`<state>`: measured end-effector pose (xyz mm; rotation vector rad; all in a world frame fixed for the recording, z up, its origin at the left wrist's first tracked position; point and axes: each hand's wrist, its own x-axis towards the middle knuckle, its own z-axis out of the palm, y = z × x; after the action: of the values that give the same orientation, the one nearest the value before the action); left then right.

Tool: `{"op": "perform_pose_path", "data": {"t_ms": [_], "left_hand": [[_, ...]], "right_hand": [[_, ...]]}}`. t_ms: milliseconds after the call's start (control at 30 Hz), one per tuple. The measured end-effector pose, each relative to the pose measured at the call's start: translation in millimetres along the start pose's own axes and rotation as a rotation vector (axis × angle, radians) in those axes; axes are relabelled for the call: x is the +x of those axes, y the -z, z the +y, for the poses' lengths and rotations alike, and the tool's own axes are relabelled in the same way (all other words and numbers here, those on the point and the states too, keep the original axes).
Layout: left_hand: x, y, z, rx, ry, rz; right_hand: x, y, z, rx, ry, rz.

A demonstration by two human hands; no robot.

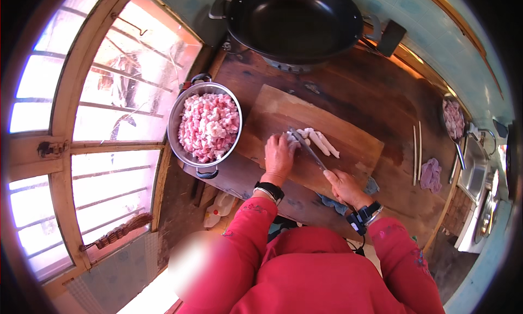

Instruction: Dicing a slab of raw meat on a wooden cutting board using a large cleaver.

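Observation:
My right hand (345,186) is closed around the handle of a kitchen knife (307,147), its blade angled up and left over a wooden cutting board (351,144). Against the blade's left side, my left hand (279,154) presses down a piece of pale raw meat or fat (291,141). Several whitish strips (322,142) lie on the board just right of the blade. Left of the board stands a steel pot (171,128) with black handles, heaped with diced pink and white raw meat (209,126).
A large black wok (296,24) stands at the table's back. To the right are two chopsticks (417,154), a crumpled purple cloth (431,175) and a pan of meat (453,118). A blue cloth (337,203) lies by the near edge. Barred windows (118,105) line the left.

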<state>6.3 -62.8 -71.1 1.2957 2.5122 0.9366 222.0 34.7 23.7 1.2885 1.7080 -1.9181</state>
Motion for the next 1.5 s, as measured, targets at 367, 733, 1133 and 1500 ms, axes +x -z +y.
{"op": "perform_pose_path", "data": {"t_ms": [367,733,1133,1500], "left_hand": [[-0.4,10.9,-7.5,-0.056,-0.004,-0.008],[0.5,18.0,-12.4,-0.166,-0.183,-0.025],[-1.4,9.6,-19.6,-0.14,-0.211,0.027],[2.2,9.0,-24.2,-0.209,-0.276,0.059]], "right_hand": [[4.1,-1.9,-5.8,-0.021,-0.003,0.004],[-7.9,-1.4,-32.0,-0.326,0.148,0.06],[-4.3,-5.5,-29.4,-0.441,0.191,0.075],[15.1,-1.6,-54.9,-0.428,0.089,0.002]]}}
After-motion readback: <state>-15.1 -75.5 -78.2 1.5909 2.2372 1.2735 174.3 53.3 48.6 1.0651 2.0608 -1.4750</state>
